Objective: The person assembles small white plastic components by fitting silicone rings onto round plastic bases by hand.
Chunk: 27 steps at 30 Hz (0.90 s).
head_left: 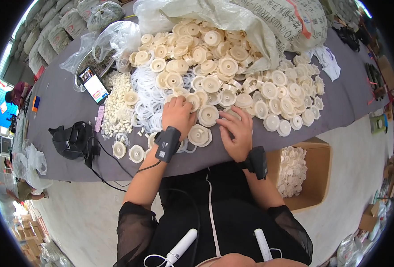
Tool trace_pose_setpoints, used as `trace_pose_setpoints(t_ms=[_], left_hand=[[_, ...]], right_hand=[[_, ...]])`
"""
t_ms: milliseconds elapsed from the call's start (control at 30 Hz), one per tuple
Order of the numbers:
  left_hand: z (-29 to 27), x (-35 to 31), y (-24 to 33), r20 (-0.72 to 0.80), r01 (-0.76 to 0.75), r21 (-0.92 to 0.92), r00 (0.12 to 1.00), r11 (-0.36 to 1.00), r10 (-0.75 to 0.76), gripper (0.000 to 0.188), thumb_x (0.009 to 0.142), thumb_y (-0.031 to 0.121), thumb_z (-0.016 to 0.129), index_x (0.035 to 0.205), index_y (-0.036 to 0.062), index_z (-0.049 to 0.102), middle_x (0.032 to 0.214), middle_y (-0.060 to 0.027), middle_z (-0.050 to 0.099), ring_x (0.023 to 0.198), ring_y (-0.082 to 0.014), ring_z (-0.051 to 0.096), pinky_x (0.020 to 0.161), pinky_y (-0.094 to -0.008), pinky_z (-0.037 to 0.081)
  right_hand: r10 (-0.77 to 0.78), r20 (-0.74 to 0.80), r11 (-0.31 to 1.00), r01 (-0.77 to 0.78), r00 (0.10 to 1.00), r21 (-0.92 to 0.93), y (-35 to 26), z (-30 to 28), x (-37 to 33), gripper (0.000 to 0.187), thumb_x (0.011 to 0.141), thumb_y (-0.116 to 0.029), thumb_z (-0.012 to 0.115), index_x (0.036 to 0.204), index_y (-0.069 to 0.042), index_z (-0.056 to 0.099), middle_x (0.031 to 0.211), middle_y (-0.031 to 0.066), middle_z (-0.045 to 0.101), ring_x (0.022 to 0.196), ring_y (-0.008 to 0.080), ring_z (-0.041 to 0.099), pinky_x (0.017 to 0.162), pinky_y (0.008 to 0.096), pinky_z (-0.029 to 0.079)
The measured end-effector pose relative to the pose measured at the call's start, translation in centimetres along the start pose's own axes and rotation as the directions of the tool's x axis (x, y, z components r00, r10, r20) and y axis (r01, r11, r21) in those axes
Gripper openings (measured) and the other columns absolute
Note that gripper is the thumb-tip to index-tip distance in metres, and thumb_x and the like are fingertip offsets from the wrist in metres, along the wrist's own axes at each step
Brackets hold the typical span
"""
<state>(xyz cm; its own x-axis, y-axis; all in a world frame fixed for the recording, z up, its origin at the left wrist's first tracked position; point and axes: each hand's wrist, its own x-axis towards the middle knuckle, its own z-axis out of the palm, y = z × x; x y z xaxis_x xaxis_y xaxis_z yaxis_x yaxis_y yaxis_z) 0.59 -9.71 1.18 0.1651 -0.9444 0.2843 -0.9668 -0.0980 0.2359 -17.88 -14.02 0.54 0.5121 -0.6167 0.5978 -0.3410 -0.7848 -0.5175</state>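
Observation:
My left hand (pixel 178 116) reaches into the pile with its fingers curled down over white rings and round plastic parts. Whatever its fingertips pinch is hidden beneath them. A round cream plastic wheel (pixel 208 115) with a hole at its centre lies between my two hands. My right hand (pixel 236 135) is at the wheel's right side, fingers bent and thumb apart from them, with nothing visible in its grasp. Closer to me lies another cream wheel (pixel 200 135). Thin translucent white rings (pixel 147 91) are heaped left of my left hand.
A large heap of cream wheels (pixel 223 49) spills from a woven sack (pixel 290 24). Small cream pieces (pixel 117 102), a phone (pixel 93 85) and a black strapped device (pixel 72 141) with a cable lie at left. A cardboard box (pixel 319 173) holding white parts stands below the table's right edge.

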Motion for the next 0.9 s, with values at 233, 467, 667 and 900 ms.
trace_pose_setpoints(t_ms=[233,467,667,900], left_hand=[[-2.2,-1.9,1.4,-0.324,-0.137,-0.425,0.946,0.895,-0.009,0.014,0.073,0.009,0.056,0.086,0.0039,0.053,0.08,-0.0062,0.053,0.076,-0.0196,0.05,0.064,-0.0283,0.039],[-3.1,-4.2,-1.0,0.219,0.278,-0.878,0.957,0.389,-0.189,0.014,0.079,0.014,0.054,0.084,0.0009,0.055,0.076,-0.0005,0.053,0.069,-0.0073,0.048,0.06,-0.0209,0.038],[-1.9,-2.9,-8.2,-0.024,0.357,0.056,0.934,0.932,-0.356,0.017,0.076,0.017,0.051,0.083,0.0025,0.054,0.085,-0.0149,0.054,0.08,-0.0297,0.051,0.072,-0.038,0.041],[-1.0,-3.5,-8.4,0.006,0.441,-0.144,0.896,0.886,-0.445,0.017,0.072,0.013,0.051,0.083,0.0005,0.052,0.07,-0.0145,0.055,0.072,-0.0293,0.054,0.066,-0.0366,0.043]], right_hand=[[0.339,0.134,0.761,-0.355,0.931,0.543,-1.6,1.0,-0.4,0.034,0.074,-0.007,0.055,0.108,-0.004,0.049,0.099,0.0064,0.055,0.092,0.0167,0.049,0.074,0.0252,0.038],[0.376,0.53,0.037,-0.584,0.76,0.811,-1.8,1.5,-0.4,0.022,0.078,-0.01,0.056,0.099,-0.003,0.051,0.084,0.0,0.055,0.073,0.0053,0.051,0.058,0.0168,0.04],[0.431,0.5,0.028,-0.565,0.751,0.824,-2.1,1.7,-1.2,0.022,0.076,-0.006,0.055,0.097,0.0,0.051,0.088,0.0033,0.056,0.078,0.009,0.051,0.069,0.0213,0.041],[0.428,0.558,-0.021,-0.61,0.71,0.792,-1.8,0.9,-1.2,0.018,0.08,-0.009,0.052,0.097,-0.004,0.048,0.09,0.0032,0.055,0.076,0.0093,0.053,0.062,0.0215,0.043]])
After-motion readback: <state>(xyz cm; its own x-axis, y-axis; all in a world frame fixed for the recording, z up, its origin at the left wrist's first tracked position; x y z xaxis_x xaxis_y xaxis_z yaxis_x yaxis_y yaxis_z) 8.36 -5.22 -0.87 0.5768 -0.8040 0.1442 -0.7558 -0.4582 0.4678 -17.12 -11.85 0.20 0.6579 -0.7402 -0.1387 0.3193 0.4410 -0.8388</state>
